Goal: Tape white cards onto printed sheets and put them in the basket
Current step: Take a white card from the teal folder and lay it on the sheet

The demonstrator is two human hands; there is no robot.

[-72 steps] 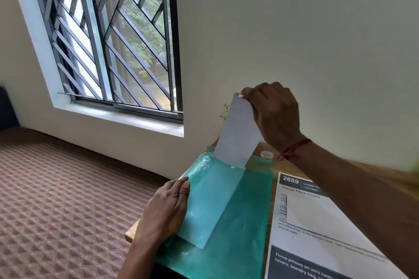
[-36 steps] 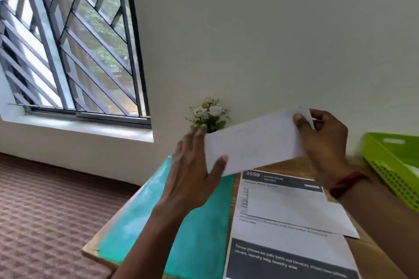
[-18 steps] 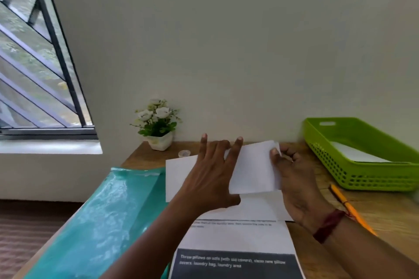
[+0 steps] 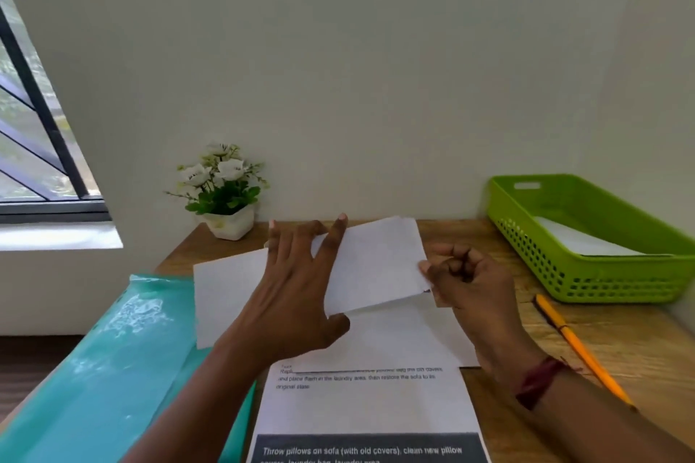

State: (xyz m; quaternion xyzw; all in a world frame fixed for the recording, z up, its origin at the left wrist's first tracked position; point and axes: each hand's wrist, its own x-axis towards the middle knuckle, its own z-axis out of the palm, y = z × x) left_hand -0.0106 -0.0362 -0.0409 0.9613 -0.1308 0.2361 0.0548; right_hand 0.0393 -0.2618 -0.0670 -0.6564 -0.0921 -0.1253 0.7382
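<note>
Wooden desk (image 4: 639, 350) fills the lower part of the frame and runs back to a pale wall (image 4: 376, 68). Nearest, at bottom centre, lies a printed sheet (image 4: 361, 410) with a dark band of white lettering along its near edge. A glossy teal folder (image 4: 113, 368) lies beside it at lower left. A second white card (image 4: 395, 342) lies flat on the sheet's far half and covers most of a line of print. Above that, in the middle of the frame, both hands hold the white card (image 4: 376, 263). Its right end is lifted off the sheet, and its left end reaches over the folder's far corner. The left hand (image 4: 297, 297) lies across the card's middle with fingers straight and spread, the thumb at the card's near edge. The right hand (image 4: 470, 286), a dark red thread band (image 4: 541, 381) on its wrist, pinches the card's right edge with curled fingers. An orange pencil (image 4: 575, 346) lies on the bare wood at right. Farther back at upper right stands the green basket (image 4: 601, 286) with a white paper (image 4: 579, 242) inside. A small white pot of white flowers (image 4: 225, 192) stands against the wall left of centre, and a barred window (image 4: 37, 124) shows at the far left.
</note>
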